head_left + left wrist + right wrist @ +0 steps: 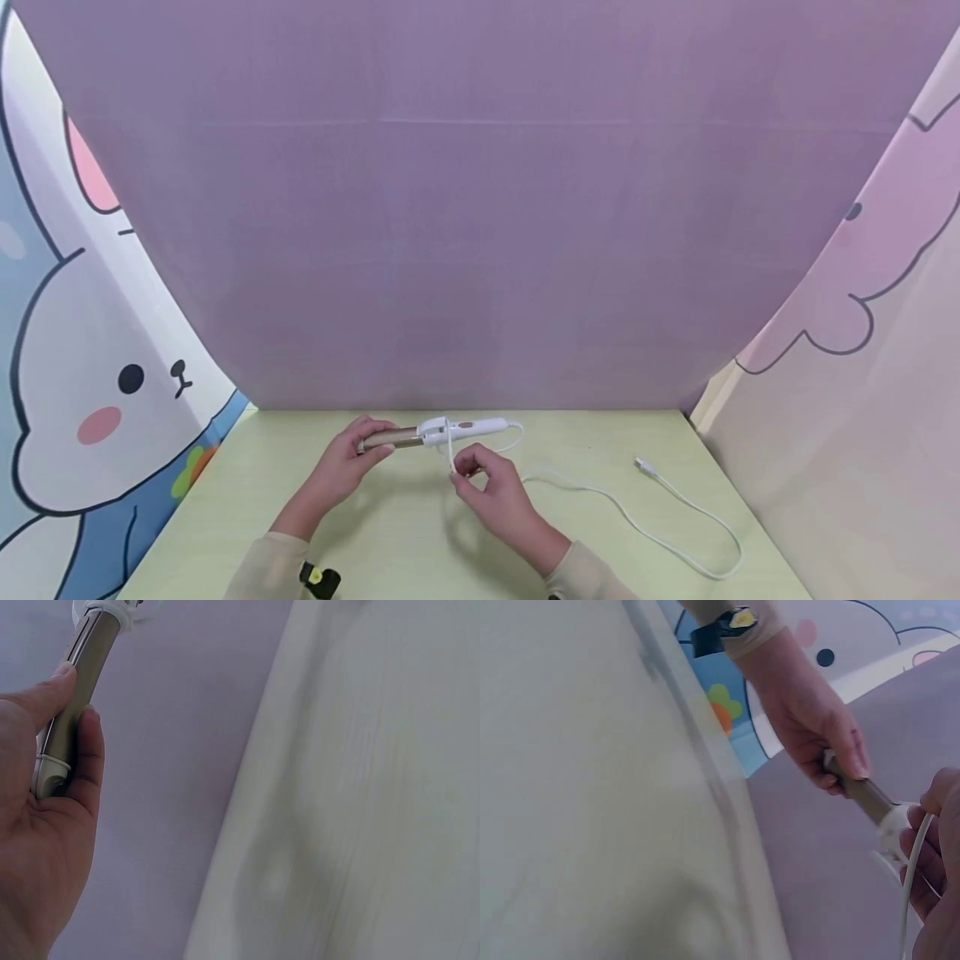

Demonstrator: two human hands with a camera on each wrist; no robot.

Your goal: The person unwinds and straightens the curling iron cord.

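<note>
A curling iron with a white handle and a gold barrel is held nearly level above the table. My left hand grips the barrel near its tip, thumb on one side and fingers on the other. The white cord leaves the handle's end in a small loop, and a stretch of it crosses over the iron where handle meets barrel. Just below that crossing, my right hand pinches the cord between thumb and curled fingers. In the right wrist view that hand is partly cut off by the frame edge.
The rest of the cord trails in a wide curve over the right side of the pale table, ending in a white plug. A purple backdrop rises behind the table, with cartoon-printed cloth at the sides.
</note>
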